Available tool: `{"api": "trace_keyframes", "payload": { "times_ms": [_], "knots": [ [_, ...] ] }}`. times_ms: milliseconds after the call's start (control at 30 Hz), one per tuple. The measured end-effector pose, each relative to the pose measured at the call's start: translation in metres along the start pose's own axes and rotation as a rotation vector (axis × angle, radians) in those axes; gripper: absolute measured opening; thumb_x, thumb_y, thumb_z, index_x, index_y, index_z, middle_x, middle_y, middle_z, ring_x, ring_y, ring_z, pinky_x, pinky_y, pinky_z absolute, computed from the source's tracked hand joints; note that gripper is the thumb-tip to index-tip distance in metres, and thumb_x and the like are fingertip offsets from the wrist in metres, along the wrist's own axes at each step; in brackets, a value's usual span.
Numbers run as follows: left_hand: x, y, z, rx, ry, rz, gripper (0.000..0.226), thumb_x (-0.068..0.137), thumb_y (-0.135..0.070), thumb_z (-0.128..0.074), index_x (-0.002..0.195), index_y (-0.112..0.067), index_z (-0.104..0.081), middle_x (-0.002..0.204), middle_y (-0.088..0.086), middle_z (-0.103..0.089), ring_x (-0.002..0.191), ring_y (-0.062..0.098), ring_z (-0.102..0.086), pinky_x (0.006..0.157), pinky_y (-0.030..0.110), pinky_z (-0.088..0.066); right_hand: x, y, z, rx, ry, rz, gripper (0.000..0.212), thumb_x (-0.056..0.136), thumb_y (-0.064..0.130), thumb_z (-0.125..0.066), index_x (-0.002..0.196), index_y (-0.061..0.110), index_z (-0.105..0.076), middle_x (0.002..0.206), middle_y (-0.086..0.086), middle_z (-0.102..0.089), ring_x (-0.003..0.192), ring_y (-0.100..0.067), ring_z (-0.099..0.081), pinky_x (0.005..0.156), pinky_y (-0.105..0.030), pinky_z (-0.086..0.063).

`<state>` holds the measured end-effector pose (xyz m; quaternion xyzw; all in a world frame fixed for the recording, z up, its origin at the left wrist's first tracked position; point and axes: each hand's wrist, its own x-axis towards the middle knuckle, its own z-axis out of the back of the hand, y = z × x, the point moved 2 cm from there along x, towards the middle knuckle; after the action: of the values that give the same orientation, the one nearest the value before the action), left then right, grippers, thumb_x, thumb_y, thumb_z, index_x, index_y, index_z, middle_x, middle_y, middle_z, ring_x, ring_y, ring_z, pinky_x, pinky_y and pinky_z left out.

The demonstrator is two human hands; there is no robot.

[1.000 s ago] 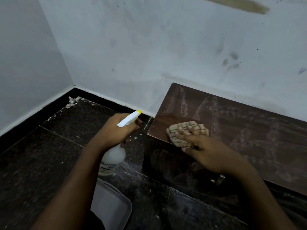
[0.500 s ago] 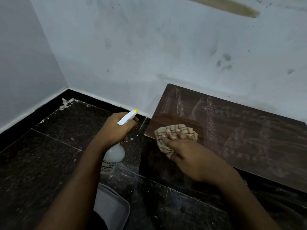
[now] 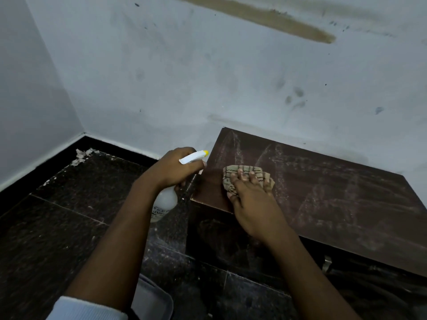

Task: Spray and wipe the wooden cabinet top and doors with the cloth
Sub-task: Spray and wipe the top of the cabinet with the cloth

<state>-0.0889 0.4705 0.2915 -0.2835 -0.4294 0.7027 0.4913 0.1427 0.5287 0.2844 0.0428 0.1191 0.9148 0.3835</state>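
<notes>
A low dark wooden cabinet stands against the wall; its dusty top (image 3: 323, 195) carries pale streaks, and a cleaner patch shows near the front left corner. My right hand (image 3: 251, 199) presses a beige checked cloth (image 3: 245, 173) flat on that corner. Just left of the cabinet, my left hand (image 3: 172, 168) grips a white spray bottle (image 3: 165, 202) with a yellow-tipped nozzle aimed toward the cabinet. The cabinet's front doors (image 3: 231, 239) are dark and in shadow below the top edge.
The floor (image 3: 69, 227) is dark speckled tile with white debris (image 3: 80, 154) in the corner. Stained pale walls (image 3: 184, 77) meet at the left. A grey tray-like object (image 3: 154, 301) lies near my body. A metal handle (image 3: 327, 263) shows on the cabinet front.
My right hand slid the cloth left toward the front edge, then back up and right on the corner, leaving a cleaner patch. The left hand with the bottle came closer to the cabinet.
</notes>
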Motion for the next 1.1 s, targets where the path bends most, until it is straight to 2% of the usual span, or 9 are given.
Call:
{"api": "trace_keyframes", "payload": {
  "times_ms": [167,267,400,500,600,800,967,1033,1100],
  "knots": [
    [0.022,-0.009,-0.005,0.177,0.025,-0.049,0.025,0.096,-0.035,-0.075,0.083,-0.014,-0.07,0.073,-0.002,-0.069,0.053,0.006,-0.06,0.063,0.033,-0.046,0.005,-0.007,0.002,-0.011,0.008,-0.097,0.058,0.109,0.043,-0.03,0.163,0.029,-0.017,0.171,0.004,-0.014,0.159,-0.018,-0.003,0.125,-0.047,0.008],
    [0.023,-0.002,-0.004,0.184,0.055,-0.034,0.028,0.091,-0.043,-0.076,0.086,-0.016,-0.072,0.08,0.0,-0.072,0.065,0.016,-0.065,0.066,0.033,-0.048,0.003,-0.003,-0.002,-0.127,-0.039,-0.096,0.058,0.109,0.044,-0.027,0.163,0.027,-0.016,0.17,0.002,-0.018,0.159,-0.02,-0.005,0.12,-0.054,0.019],
    [0.023,0.002,0.0,0.171,0.07,-0.041,0.029,0.083,-0.048,-0.074,0.083,-0.019,-0.074,0.08,0.001,-0.076,0.07,0.022,-0.071,0.066,0.035,-0.051,0.007,-0.004,-0.004,-0.166,-0.048,-0.109,0.06,0.109,0.043,-0.025,0.163,0.017,-0.016,0.171,-0.008,-0.015,0.158,-0.029,0.003,0.124,-0.049,0.015],
    [0.023,0.007,0.001,0.171,0.067,-0.071,0.023,0.092,-0.037,-0.078,0.082,-0.018,-0.07,0.079,-0.002,-0.071,0.063,0.012,-0.064,0.068,0.036,-0.049,0.014,-0.005,-0.003,-0.127,-0.016,-0.149,0.064,0.109,0.044,-0.025,0.162,0.009,-0.016,0.17,-0.017,-0.007,0.157,-0.034,0.01,0.125,-0.046,0.011],
    [0.022,0.008,0.003,0.142,0.079,-0.07,0.025,0.092,-0.036,-0.078,0.08,-0.017,-0.067,0.074,-0.004,-0.067,0.052,0.003,-0.056,0.067,0.037,-0.047,0.041,-0.006,0.006,-0.031,0.053,-0.19,0.067,0.109,0.049,-0.026,0.16,0.009,-0.015,0.17,-0.017,0.0,0.157,-0.035,0.005,0.125,-0.048,0.005],
    [0.019,0.008,0.005,0.058,0.065,-0.048,0.03,0.093,-0.036,-0.076,0.087,-0.007,-0.068,0.078,0.009,-0.071,0.058,0.017,-0.06,0.065,0.037,-0.047,0.095,0.011,0.001,-0.106,0.093,-0.072,0.079,0.103,0.066,-0.022,0.164,0.02,-0.004,0.172,-0.007,0.001,0.158,-0.028,0.001,0.127,-0.048,0.005],
    [0.019,0.014,0.006,-0.045,0.035,-0.008,0.032,0.089,-0.039,-0.076,0.101,-0.01,-0.073,0.079,0.004,-0.076,0.049,0.022,-0.061,0.058,0.032,-0.048,0.046,0.008,0.002,-0.12,0.171,0.182,0.067,0.106,0.058,-0.016,0.164,0.028,0.0,0.17,0.005,0.008,0.157,-0.017,0.012,0.124,-0.037,0.015],
    [0.02,0.013,0.004,-0.028,0.043,-0.023,0.03,0.09,-0.036,-0.074,0.096,-0.007,-0.072,0.08,0.01,-0.074,0.049,0.022,-0.06,0.057,0.033,-0.048,0.036,-0.018,0.008,-0.107,0.175,0.157,0.062,0.108,0.054,-0.017,0.164,0.032,-0.002,0.17,0.009,0.008,0.156,-0.016,0.014,0.121,-0.035,0.018],
    [0.021,0.014,0.003,-0.011,0.04,-0.022,0.031,0.091,-0.034,-0.074,0.09,-0.004,-0.068,0.073,0.009,-0.069,0.049,0.022,-0.059,0.058,0.033,-0.047,0.055,-0.047,0.016,-0.107,0.163,0.01,0.06,0.108,0.054,-0.017,0.163,0.035,-0.003,0.171,0.006,0.007,0.157,-0.023,0.013,0.122,-0.041,0.017]
  ]
}}
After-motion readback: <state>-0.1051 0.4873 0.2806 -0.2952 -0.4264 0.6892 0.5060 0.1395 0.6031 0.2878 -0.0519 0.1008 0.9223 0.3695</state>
